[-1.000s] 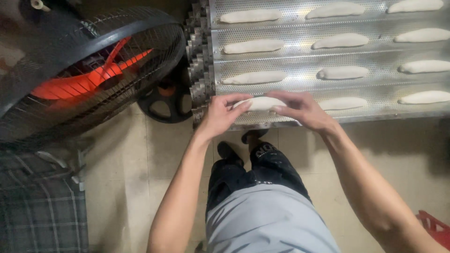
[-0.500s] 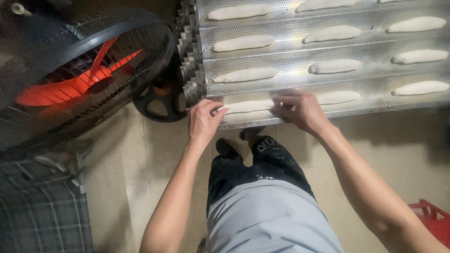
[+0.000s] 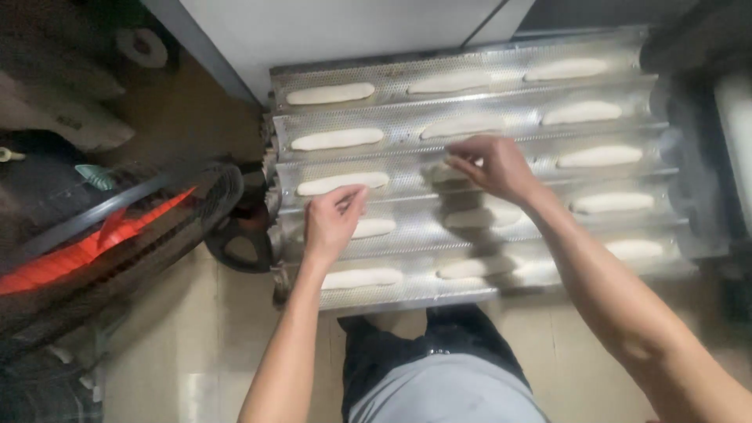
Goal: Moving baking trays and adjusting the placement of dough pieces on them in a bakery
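Currently I am leaning over a ridged metal baking tray (image 3: 470, 102) with five channels, each carrying pale loaves of raw dough.

Left hand (image 3: 333, 222): I am hovering it over the left part of the tray, fingers drawn together and curled narrow, pinching nothing that I can make out. One dough piece (image 3: 342, 183) is lying just beyond my fingertips in the third channel; another (image 3: 374, 228) is sticking out from under my palm to the right.

Right hand (image 3: 492, 166): I am reaching to the middle of the third channel, fingers loosely spread and bent down onto a blurred dough piece (image 3: 443, 174) at their tips; whether I am gripping it I cannot tell.

Beside the tray, to the left: a floor fan with red blades (image 3: 86, 243) behind a dark grille.
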